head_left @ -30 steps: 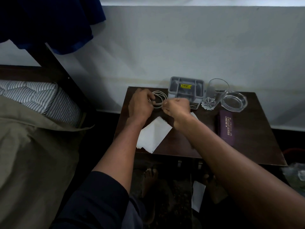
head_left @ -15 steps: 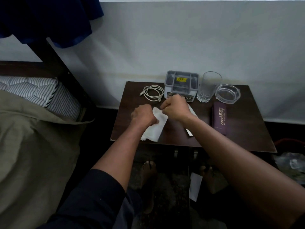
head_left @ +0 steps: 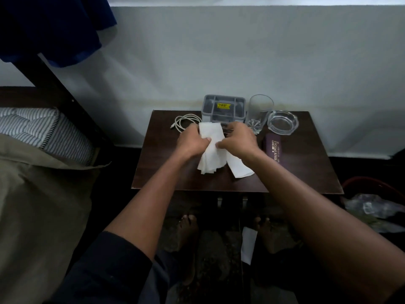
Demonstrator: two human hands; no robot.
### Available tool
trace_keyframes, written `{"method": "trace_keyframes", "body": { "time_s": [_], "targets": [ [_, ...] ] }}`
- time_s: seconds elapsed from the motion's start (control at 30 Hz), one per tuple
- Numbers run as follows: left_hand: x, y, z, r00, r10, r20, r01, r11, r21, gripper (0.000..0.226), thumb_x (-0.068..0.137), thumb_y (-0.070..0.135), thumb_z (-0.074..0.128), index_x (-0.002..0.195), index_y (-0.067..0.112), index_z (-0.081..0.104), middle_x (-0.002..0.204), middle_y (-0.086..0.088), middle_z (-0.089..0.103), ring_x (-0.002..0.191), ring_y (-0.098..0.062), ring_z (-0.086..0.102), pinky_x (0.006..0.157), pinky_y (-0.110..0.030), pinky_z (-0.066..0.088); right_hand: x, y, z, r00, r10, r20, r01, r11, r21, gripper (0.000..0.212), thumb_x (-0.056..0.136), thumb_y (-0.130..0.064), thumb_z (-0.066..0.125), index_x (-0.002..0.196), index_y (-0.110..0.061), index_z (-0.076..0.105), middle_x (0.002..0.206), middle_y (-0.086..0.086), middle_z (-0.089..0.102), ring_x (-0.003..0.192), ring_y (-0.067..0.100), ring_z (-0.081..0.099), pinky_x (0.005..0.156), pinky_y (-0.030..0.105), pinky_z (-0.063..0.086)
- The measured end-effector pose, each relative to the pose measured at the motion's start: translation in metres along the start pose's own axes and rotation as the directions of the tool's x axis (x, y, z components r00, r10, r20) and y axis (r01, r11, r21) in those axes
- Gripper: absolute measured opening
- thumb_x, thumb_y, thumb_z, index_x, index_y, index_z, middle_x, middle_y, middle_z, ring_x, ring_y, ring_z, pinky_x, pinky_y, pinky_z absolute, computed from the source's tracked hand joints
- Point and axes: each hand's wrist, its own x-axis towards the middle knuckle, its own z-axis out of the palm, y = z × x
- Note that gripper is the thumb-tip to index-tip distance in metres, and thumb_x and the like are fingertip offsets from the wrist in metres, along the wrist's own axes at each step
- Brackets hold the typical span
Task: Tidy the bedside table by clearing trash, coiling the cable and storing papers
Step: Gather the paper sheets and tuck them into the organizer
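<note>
A stack of white papers (head_left: 210,150) is held above the dark wooden bedside table (head_left: 166,178). My left hand (head_left: 192,143) grips its left edge and my right hand (head_left: 238,140) grips its right edge. Another white sheet (head_left: 238,168) lies flat on the table under my right wrist. A coiled white cable (head_left: 185,123) rests at the table's back left, apart from both hands.
At the back stand a grey compartment box (head_left: 223,108), a drinking glass (head_left: 258,113) and a glass ashtray (head_left: 283,122). A purple glasses case (head_left: 274,150) lies at the right. A paper slip (head_left: 248,245) lies on the floor between bare feet. A bed (head_left: 39,172) stands to the left, a bin with plastic (head_left: 372,207) to the right.
Both hands left the coiled cable at the back of the table, came forward to the papers and lifted the stack between them.
</note>
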Motion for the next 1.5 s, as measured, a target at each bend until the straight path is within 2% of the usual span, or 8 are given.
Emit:
{"method": "trace_keyframes", "body": {
  "time_s": [0.23,0.37,0.53,0.7,0.97,1.1,1.2,1.5],
  "targets": [
    [-0.012,0.016,0.006,0.956,-0.093,0.277,0.231,0.821,-0.522,0.035,0.106,0.002,0.057,0.141,0.001,0.059,0.134,-0.015,0.070,0.109,-0.024,0.071,0.075,-0.028,0.062,0.001,0.020,-0.028,0.974,0.143,0.179,-0.199,0.912,0.359,0.023,0.088,-0.011,0.084,0.104,0.003,0.074,0.108,0.016,0.079,0.100,0.028,0.077,0.092,0.047,0.065],
    [-0.013,0.021,0.022,0.917,-0.098,0.386,0.292,0.824,-0.486,0.037,0.106,-0.006,0.050,0.141,0.003,0.057,0.138,-0.017,0.068,0.129,-0.030,0.065,0.100,-0.038,0.056,0.002,0.030,-0.037,0.996,0.046,-0.073,-0.049,0.998,-0.045,0.015,0.082,-0.008,0.077,0.073,0.000,0.068,0.070,0.008,0.066,0.063,0.022,0.059,0.059,0.034,0.052],
    [-0.006,0.018,0.034,0.899,-0.127,0.419,0.307,0.865,-0.397,0.061,0.093,-0.022,0.053,0.146,0.008,0.051,0.135,-0.017,0.069,0.127,-0.029,0.066,0.087,-0.034,0.062,0.007,0.032,-0.037,0.994,0.033,-0.100,-0.049,0.987,-0.152,0.007,0.080,-0.003,0.067,0.077,0.000,0.072,0.080,0.014,0.073,0.075,0.025,0.065,0.056,0.028,0.038],
    [0.004,0.019,0.047,0.939,-0.151,0.309,0.253,0.911,-0.325,0.092,0.081,-0.020,0.058,0.154,0.026,0.027,0.130,-0.016,0.062,0.117,-0.033,0.068,0.087,-0.052,0.065,0.019,0.035,-0.040,0.993,0.018,-0.118,-0.033,0.992,-0.123,0.013,0.081,-0.004,0.068,0.086,-0.002,0.079,0.093,0.016,0.078,0.086,0.029,0.070,0.063,0.032,0.045],
    [0.015,0.026,0.051,0.903,-0.288,0.320,0.424,0.724,-0.544,0.046,0.091,-0.022,0.051,0.112,0.018,0.058,0.114,-0.011,0.064,0.093,-0.020,0.066,0.049,-0.026,0.059,0.037,0.049,-0.058,0.982,0.177,0.066,-0.189,0.920,0.345,0.004,0.094,-0.001,0.067,0.091,0.002,0.068,0.088,0.020,0.063,0.067,0.028,0.057,0.051,0.033,0.041],
    [0.011,0.021,0.063,0.908,-0.184,0.376,0.356,0.812,-0.462,0.036,0.090,-0.021,0.054,0.094,0.012,0.068,0.090,-0.005,0.073,0.066,-0.010,0.074,0.054,-0.025,0.062,0.032,0.059,-0.043,0.996,0.061,0.061,-0.063,0.997,0.042,0.013,0.089,-0.007,0.073,0.082,0.000,0.064,0.079,0.015,0.061,0.069,0.029,0.060,0.056,0.037,0.046],
    [0.014,0.015,0.069,0.939,-0.145,0.311,0.244,0.920,-0.306,0.031,0.088,-0.013,0.064,0.110,0.009,0.072,0.101,-0.008,0.073,0.086,-0.022,0.077,0.077,-0.041,0.067,0.027,0.057,-0.032,0.997,-0.030,0.064,0.047,0.961,-0.273,0.018,0.081,-0.003,0.068,0.072,-0.005,0.053,0.073,0.016,0.052,0.070,0.030,0.051,0.062,0.034,0.034],
    [0.020,0.008,0.063,0.949,-0.146,0.281,0.173,0.982,-0.072,0.041,0.103,0.016,0.048,0.144,0.014,0.043,0.113,-0.013,0.071,0.087,-0.027,0.079,0.076,-0.040,0.067,0.029,0.055,-0.024,0.993,-0.077,0.094,0.102,0.952,-0.289,0.028,0.078,0.008,0.057,0.090,-0.016,0.067,0.085,0.002,0.059,0.079,0.028,0.052,0.068,0.032,0.038]
  ]
}}
